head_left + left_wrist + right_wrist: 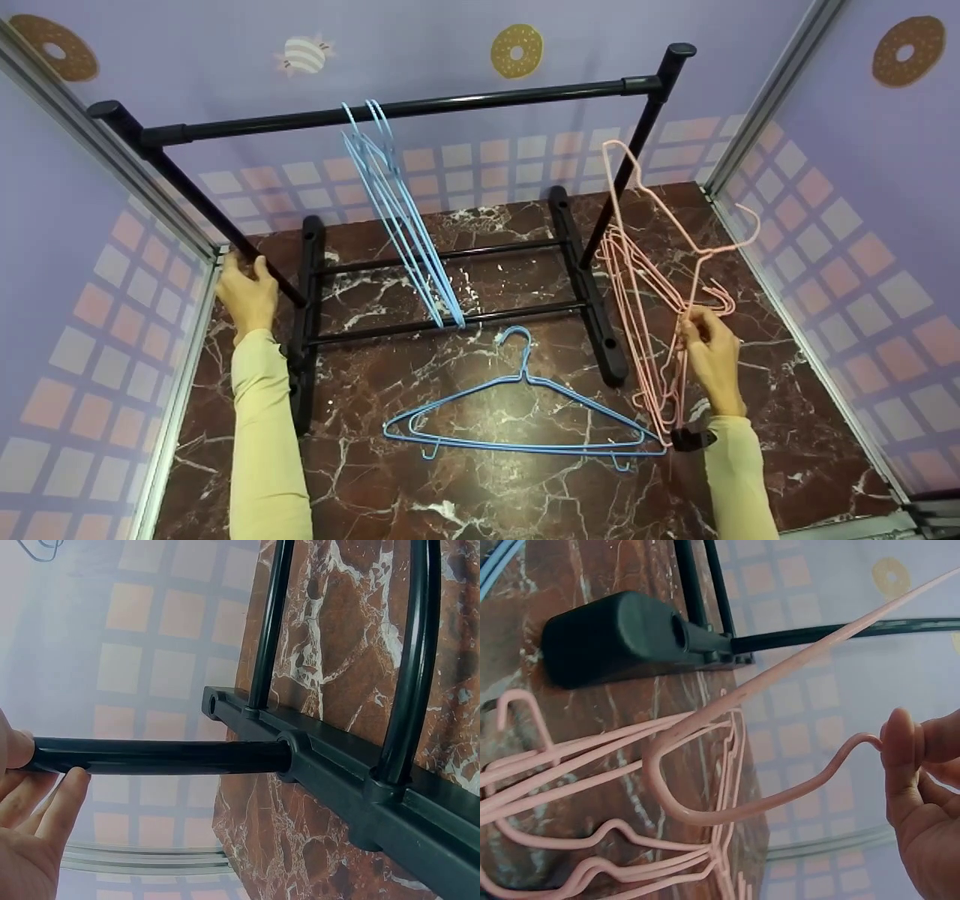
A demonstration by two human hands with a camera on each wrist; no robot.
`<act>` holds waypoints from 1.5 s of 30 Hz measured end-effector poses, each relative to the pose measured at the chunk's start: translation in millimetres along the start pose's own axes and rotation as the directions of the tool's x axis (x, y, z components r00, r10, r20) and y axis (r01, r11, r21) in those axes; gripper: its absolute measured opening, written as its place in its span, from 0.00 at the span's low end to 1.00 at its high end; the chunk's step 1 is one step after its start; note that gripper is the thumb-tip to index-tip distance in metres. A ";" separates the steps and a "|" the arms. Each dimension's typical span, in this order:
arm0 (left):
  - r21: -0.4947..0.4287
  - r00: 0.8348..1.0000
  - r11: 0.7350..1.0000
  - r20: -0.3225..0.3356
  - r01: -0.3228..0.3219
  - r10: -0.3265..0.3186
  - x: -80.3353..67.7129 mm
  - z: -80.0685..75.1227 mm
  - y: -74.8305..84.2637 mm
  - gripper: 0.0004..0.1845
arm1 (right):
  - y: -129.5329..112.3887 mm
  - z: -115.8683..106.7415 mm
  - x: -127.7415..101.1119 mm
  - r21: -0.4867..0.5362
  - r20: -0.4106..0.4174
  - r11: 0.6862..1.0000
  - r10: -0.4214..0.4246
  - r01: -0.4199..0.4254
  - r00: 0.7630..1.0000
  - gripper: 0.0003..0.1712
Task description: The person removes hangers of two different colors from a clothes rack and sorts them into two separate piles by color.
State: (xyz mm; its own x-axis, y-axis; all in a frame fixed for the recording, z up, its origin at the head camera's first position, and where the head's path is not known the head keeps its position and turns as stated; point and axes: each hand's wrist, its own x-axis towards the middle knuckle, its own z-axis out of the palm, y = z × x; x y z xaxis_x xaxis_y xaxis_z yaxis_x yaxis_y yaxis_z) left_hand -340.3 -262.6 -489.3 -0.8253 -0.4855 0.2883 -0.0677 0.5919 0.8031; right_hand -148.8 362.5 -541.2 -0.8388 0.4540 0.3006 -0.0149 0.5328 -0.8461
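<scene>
Hanger (703,253) aloft beside edge of rack (517,97)

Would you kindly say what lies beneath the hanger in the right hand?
Beneath the held hanger, more pink hangers and marbled floor show; where they overlap, covered parts and the exact count cannot be seen.

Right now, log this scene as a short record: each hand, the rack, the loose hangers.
Left hand: grips the left post of the black clothes rack
Right hand: pinches one raised pink clothes hanger
Hung: blue hangers on the top bar
Loose: blue hangers with small hooks in front; pink hangers beside the rack's right foot
</scene>
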 end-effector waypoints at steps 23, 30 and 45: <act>-0.005 0.999 0.999 0.010 0.042 -0.042 -2.0 -5.2 -5.0 0.18 | 56.0 -1.8 -12.8 -0.359 0.096 0.892 0.327 -0.274 0.940 0.12; 0.001 0.999 0.999 0.009 0.034 -0.034 -2.6 -3.3 -2.3 0.17 | 61.3 4.4 -16.8 -0.410 0.099 0.874 0.327 -0.261 0.940 0.10; 0.007 0.999 0.999 0.022 0.042 -0.042 -0.8 -3.1 2.5 0.18 | 52.0 20.1 -24.4 -0.377 -0.027 0.912 0.161 -0.160 0.987 0.07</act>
State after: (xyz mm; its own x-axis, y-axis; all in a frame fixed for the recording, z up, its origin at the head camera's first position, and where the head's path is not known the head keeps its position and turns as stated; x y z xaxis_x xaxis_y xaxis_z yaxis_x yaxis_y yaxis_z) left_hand -338.1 -262.7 -485.9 -0.8337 -0.4960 0.2426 -0.1063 0.5754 0.8110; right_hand -140.0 364.9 -601.3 -0.8150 0.5533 0.1722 0.3254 0.6829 -0.6540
